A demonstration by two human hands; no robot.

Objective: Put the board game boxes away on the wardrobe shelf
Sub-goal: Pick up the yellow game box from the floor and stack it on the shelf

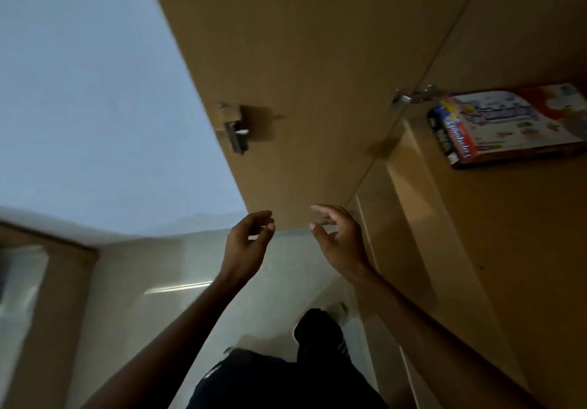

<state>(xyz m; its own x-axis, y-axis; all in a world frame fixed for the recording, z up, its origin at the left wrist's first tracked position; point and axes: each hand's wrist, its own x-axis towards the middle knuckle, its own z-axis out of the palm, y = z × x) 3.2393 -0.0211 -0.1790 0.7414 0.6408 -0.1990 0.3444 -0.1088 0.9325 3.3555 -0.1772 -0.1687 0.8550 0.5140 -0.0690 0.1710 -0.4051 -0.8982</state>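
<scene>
View is strongly tilted and motion-blurred.

Edges and room: we note the open wardrobe door (301,59), a plain brown panel. Its free edge runs on a diagonal from the top of the view down to a corner just above the left hand (249,243). The right hand (341,245) hovers in front of the door's lower edge, beside the pale inner frame (409,192) of the wardrobe. The two hands are near each other but apart, with open air between them and bare floor behind.

Hand state: the left hand holds nothing, its fingers loosely curved and the thumb close to the forefinger. The right hand holds nothing, its fingers spread and relaxed.

Task item: one board game box (508,122) lies flat on the wardrobe shelf (508,243) at the upper right, well apart from both hands. The lid is colourful, with print too blurred to read. One of its corners sits near the door's metal hinge (413,95).

Other things: a metal lock (236,130) is fixed at the door's free edge and juts out from the panel. The person's dark trousers (286,377) and a pale shoe (338,310) show below the arms.

Surface and room: pale glossy floor tiles (178,281) with a streak of reflected light. A pale bluish wall (79,90) lies left of the door. A brown wooden frame (63,297) stands at the lower left, too blurred to identify.
</scene>
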